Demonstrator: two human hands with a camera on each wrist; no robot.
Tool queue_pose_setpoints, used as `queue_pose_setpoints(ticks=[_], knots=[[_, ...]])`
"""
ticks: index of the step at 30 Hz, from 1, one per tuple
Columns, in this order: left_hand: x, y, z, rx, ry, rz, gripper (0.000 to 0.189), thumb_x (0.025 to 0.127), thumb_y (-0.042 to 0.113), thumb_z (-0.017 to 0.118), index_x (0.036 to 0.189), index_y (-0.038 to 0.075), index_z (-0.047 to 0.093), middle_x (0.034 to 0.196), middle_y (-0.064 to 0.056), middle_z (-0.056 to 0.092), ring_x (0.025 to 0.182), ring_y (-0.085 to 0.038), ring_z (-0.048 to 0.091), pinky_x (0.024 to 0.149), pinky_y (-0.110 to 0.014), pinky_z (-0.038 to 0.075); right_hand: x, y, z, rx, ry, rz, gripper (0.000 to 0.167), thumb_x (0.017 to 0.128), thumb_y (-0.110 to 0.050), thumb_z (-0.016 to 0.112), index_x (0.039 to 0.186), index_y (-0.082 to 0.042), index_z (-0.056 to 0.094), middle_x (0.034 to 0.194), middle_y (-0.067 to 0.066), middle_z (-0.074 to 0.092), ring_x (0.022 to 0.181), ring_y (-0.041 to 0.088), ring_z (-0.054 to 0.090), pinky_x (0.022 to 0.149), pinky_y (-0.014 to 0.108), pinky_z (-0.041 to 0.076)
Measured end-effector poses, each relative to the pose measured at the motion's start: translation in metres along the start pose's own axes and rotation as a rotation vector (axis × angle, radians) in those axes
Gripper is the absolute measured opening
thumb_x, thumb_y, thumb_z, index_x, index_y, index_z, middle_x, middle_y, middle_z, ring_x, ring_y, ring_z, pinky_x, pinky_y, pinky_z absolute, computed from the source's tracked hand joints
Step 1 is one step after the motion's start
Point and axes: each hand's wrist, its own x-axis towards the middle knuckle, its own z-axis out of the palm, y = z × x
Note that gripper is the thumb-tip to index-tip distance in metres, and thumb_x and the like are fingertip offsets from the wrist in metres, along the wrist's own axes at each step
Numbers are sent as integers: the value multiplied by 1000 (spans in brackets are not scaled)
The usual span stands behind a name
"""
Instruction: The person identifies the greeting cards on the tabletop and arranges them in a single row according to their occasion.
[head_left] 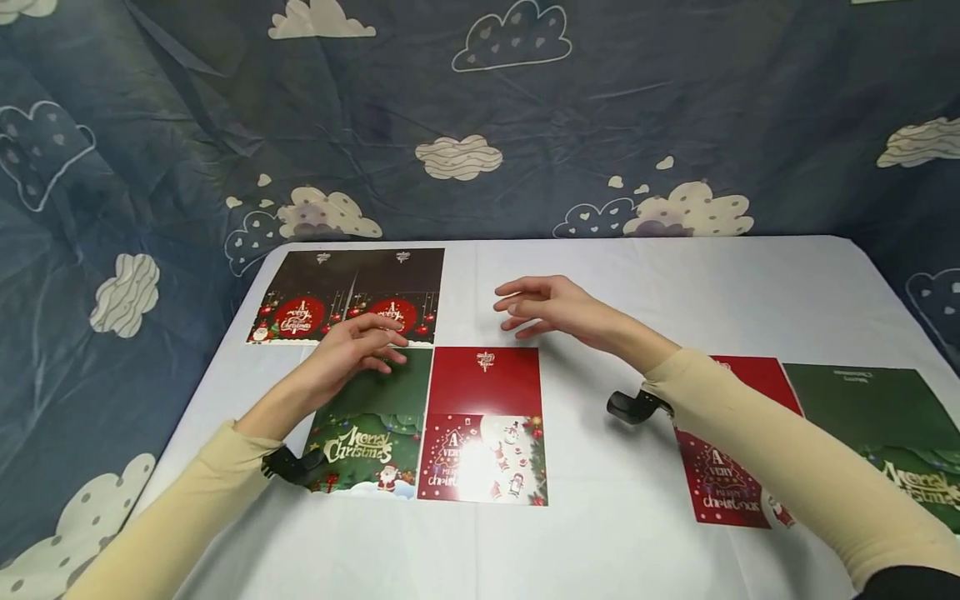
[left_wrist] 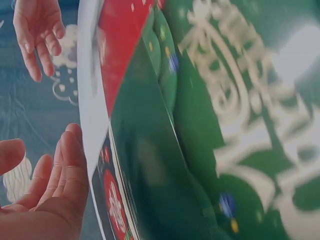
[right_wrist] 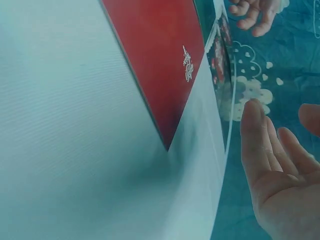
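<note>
My left hand (head_left: 348, 357) hovers over the upper part of a green Christmas card (head_left: 408, 387), its fingers loosely bent and holding nothing. To the right of that card lies a red card (head_left: 483, 392) with white lettering and a snowman pattern on its lower half. Beyond the red card, above the white tabletop, my right hand (head_left: 558, 308) is raised with relaxed fingers and nothing in it. In the right wrist view a corner of the red card (right_wrist: 160, 55) points toward the right hand (right_wrist: 280, 185). Two dark cards (head_left: 322, 275) with red ornaments lie side by side just behind the left hand.
At the right of the white table (head_left: 600, 500) lie another red card (head_left: 720, 483), partly hidden under the right sleeve (head_left: 780, 450), and a green card (head_left: 855, 408). A dark blue cloth (head_left: 525, 108) with cloud prints hangs behind. A black strap device (head_left: 633, 408) sits on each wrist.
</note>
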Motion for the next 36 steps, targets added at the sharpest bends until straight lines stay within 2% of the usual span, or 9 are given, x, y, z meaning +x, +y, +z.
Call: queue_pose_setpoints(ticks=[7,12,19,23,28,32,36], knots=[[-8,2,19,-43,-76,-17,42,103,16,52,135,-10,44,125,-27,57,98,-26,67,82,-34,56,-31,0,-7,-33,11,4,41,100,-12,56,139,0,49,135,25,54,109,37,63,91,45,54],[-17,1,31,-53,-107,-27,41,102,15,52,134,-11,45,126,-29,56,98,-27,67,82,-33,56,-53,1,-6,-61,3,6,41,101,-13,55,139,0,49,136,26,53,111,41,61,90,44,54],[-31,-5,38,-27,-131,-41,39,102,16,53,131,-11,48,125,-30,57,99,-31,66,81,-33,56,-78,9,4,-92,14,44,44,101,-15,55,141,1,47,136,25,53,111,41,61,90,42,54],[-40,-10,35,-16,-118,-56,40,102,16,52,131,-11,47,124,-28,58,100,-30,66,81,-33,56,-89,15,13,-89,17,71,45,100,-13,56,141,1,46,136,24,53,110,40,62,90,42,54],[-55,-17,24,-15,-80,-67,41,102,17,53,132,-10,47,126,-27,57,103,-29,65,84,-32,55,-95,20,23,-60,-9,78,47,99,-14,57,142,1,45,137,23,52,111,38,62,92,48,53],[-67,-22,11,8,-23,-77,41,102,18,55,131,-10,48,125,-26,58,105,-30,65,84,-33,55,-96,20,33,-14,-41,84,46,100,-15,55,142,1,44,139,22,50,112,41,60,92,53,51],[-77,-24,-2,40,47,-108,41,101,20,56,129,-10,50,126,-24,59,105,-28,65,84,-33,55,-93,21,44,21,-56,87,45,100,-12,54,141,3,45,139,23,49,111,43,59,90,47,53]])
